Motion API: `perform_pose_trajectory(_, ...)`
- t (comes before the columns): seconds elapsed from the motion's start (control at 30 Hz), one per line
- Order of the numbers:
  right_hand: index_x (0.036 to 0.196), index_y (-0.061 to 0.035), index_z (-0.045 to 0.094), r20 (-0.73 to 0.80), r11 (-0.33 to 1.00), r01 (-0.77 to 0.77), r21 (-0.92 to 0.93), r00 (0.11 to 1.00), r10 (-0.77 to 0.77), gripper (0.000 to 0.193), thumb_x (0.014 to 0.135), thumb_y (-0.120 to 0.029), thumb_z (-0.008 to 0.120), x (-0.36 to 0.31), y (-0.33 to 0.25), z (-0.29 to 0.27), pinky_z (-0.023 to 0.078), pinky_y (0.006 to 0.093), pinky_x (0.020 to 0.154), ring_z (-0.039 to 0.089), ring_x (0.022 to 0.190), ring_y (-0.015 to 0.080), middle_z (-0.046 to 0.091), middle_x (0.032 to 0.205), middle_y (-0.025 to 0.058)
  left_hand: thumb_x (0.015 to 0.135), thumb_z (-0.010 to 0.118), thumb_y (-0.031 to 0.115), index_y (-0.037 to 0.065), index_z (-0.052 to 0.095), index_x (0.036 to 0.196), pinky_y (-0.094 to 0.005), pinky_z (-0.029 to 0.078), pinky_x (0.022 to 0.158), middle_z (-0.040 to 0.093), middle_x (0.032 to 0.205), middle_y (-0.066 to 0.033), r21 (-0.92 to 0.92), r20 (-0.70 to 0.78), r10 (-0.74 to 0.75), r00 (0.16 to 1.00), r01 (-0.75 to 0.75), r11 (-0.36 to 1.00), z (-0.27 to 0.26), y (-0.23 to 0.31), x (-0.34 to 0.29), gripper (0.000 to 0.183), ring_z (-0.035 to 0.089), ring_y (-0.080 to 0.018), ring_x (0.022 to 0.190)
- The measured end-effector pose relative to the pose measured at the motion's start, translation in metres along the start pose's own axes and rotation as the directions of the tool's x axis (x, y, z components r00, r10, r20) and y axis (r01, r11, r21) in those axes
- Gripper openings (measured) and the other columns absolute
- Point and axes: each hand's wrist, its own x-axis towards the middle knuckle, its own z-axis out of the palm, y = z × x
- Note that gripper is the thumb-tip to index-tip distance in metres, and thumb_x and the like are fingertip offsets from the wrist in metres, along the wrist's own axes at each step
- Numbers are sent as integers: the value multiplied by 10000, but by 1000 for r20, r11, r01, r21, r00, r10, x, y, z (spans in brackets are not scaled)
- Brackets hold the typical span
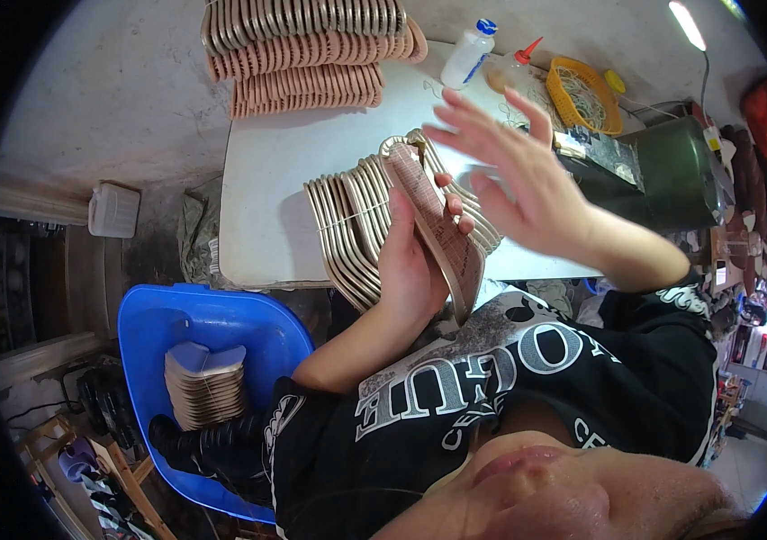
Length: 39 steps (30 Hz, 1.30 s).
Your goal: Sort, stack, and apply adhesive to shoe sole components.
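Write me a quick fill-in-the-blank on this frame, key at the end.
1. The right hand is open; the ____ hand holds a sole-shaped piece.
2. The white bottle on the table has a ____ cap.
3. The bottle beside the basket has a ____ nozzle.
4. The tub holding stacked pieces is ____ in colour.

Missing words: left; blue; red; blue.

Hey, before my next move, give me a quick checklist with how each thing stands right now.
1. Left hand gripping the sole: ok.
2. Right hand free: ok, open, nothing seen in it.
3. White bottle capped: ok, blue cap on.
4. String fully round the row of soles: cannot tell, far side hidden.
5. Blue tub empty: not ok, a stack sits inside.
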Motion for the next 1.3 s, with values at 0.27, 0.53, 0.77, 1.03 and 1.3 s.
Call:
perform_pose_trajectory(0.27, 1392, 19, 346, -55, 984, -97, 150, 993, 107, 603, 805, -47, 466, -31, -13, 31, 76, 537, 1106, 310, 1413, 212, 626, 1238, 103, 1019, 222, 509, 123, 273, 1459, -428, 331, 1094, 390, 1431, -116, 206, 90, -17, 996, -2, 979, 13, -10, -10, 588, 389, -249, 1331)
perform_pose_trajectory(0.53, 1411, -22, 360, -187, 958, -162, 235, 960, 208, 600, 818, -38, 459, -36, -22, 33, 124, 496, 1101, 392, 1370, 216, 570, 1325, 123, 1018, 255, 500, 124, 189, 1488, -415, 289, 1121, 317, 1481, -111, 333, 166, 50, 985, -104, 937, 12, -26, -12, 605, 333, -244, 1369)
perform_pose_trajectory(0.77, 1341, -19, 426, -179, 962, -215, 170, 953, 244, 549, 795, -33, 472, -52, -29, 24, 123, 495, 1089, 428, 1342, 224, 588, 1295, 110, 1025, 229, 481, 145, 176, 1495, -433, 277, 1132, 268, 1509, -122, 369, 183, 28, 983, -95, 925, 17, -32, -24, 580, 295, -263, 1393)
perform_pose_trajectory(1.03, 1391, -8, 380, -261, 946, -157, 282, 937, 233, 608, 793, -34, 491, -70, -33, 12, 134, 490, 1084, 479, 1295, 256, 599, 1273, 162, 1017, 340, 452, 144, 122, 1504, -381, 322, 1087, 297, 1479, -85, 396, 183, -8, 983, -66, 916, 26, -44, -22, 615, 353, -216, 1336)
perform_pose_trajectory(1.3, 1428, -25, 326, -351, 930, -184, 318, 888, 295, 659, 790, -18, 489, -79, -30, 12, 151, 497, 1077, 523, 1246, 257, 634, 1217, 161, 1026, 296, 450, 149, -2, 1516, -375, 313, 1087, 253, 1496, -107, 486, 252, -37, 967, -93, 869, 31, -55, -26, 648, 343, -226, 1342)
